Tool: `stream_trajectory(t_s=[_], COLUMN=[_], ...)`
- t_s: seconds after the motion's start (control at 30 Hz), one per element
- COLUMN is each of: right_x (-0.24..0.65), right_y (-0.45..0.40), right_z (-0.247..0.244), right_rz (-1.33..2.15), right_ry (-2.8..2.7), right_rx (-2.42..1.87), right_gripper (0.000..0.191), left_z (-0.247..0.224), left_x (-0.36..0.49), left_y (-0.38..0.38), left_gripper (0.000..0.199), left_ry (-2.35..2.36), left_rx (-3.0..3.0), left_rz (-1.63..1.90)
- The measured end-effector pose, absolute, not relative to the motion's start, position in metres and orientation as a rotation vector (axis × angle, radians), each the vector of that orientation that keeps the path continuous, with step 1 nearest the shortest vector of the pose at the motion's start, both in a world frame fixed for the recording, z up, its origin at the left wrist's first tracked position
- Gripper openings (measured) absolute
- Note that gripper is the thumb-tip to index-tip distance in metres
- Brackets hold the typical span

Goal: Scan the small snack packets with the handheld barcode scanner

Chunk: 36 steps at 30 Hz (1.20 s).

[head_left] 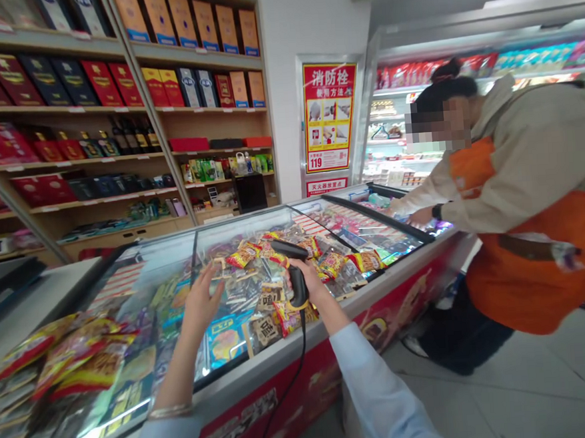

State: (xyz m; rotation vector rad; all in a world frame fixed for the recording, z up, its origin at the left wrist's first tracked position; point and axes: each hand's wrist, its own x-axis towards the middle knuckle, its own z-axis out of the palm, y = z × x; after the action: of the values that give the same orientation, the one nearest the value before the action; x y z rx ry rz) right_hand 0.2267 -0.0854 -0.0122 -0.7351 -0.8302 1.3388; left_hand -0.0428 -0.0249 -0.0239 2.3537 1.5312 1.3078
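My right hand (309, 281) is wrapped round the grip of a black and yellow corded barcode scanner (298, 286), held above a pile of snack packets. Its cable hangs down over the freezer's front. To the left, my left hand (202, 298) is open, fingers apart, over the glass lid near the edge of the pile. Red and yellow snack packets (333, 264) and dark packets with big black characters (266, 331) lie around the scanner. A second heap of red and yellow snack packets (76, 357) lies at the far left of the glass.
The chest freezer (349, 308) runs across in front of me. A co-worker in an orange apron (540, 262) leans over its right end, both hands at the opening. Shelves of boxed goods (209, 108) stand behind, and a lit display fridge (389, 105) at right.
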Motion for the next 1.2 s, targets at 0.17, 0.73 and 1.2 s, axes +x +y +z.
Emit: stream_trajectory(t_s=[0.17,0.73,1.2], right_x=[0.236,0.242,0.241], right_y=[-0.075,-0.071,-0.070], right_z=[-0.022,-0.032,-0.033], right_rz=[1.293,1.394,1.354], right_ry=[-0.761,-0.669,-0.653], right_rx=[-0.774,-0.775,-0.856], right_gripper=[0.026,0.025,0.024], left_z=[-0.027,-0.048,-0.054], left_x=[-0.023,-0.009,0.034], left_y=[-0.013,-0.005,-0.027], left_gripper=[0.043,0.040,0.078], left_ry=[1.480,1.282,1.305], left_rx=[2.375,2.214,2.237], left_rz=[1.291,1.321,0.652])
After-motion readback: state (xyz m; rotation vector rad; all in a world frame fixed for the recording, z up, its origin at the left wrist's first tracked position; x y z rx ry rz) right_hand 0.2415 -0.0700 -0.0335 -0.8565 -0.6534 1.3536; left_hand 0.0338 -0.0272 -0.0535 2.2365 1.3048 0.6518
